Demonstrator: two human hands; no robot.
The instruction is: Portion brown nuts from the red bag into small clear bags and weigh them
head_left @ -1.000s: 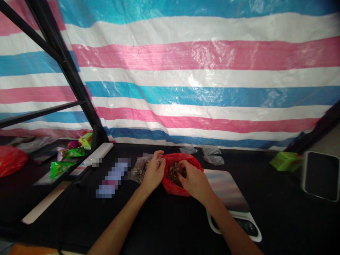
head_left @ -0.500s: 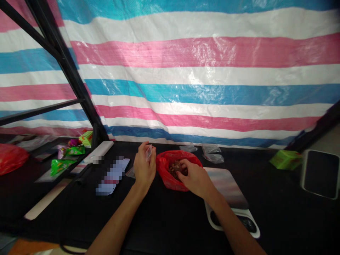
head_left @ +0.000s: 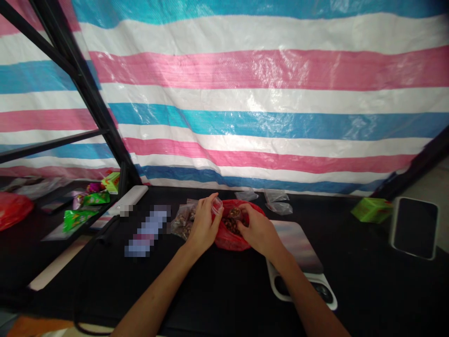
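Left hand (head_left: 203, 221) was half curled, thumb and fingers pinching small clear bag (head_left: 217, 205). Its mouth gaped beside red bag (head_left: 231, 243), maybe to keep both openings close. Right hand (head_left: 258, 229) was inside red bag, fingers bent near brown bits (head_left: 230, 225); could not tell grip. Red bag sat wide open on black surface (head_left: 217, 299), likely so fingers fit. Scale (head_left: 298, 244) lay near, probably for easy reach.

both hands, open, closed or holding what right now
Left hand: closed on a small clear bag.
Right hand: curled into the red bag at the brown pieces; whether it grips any cannot be told.
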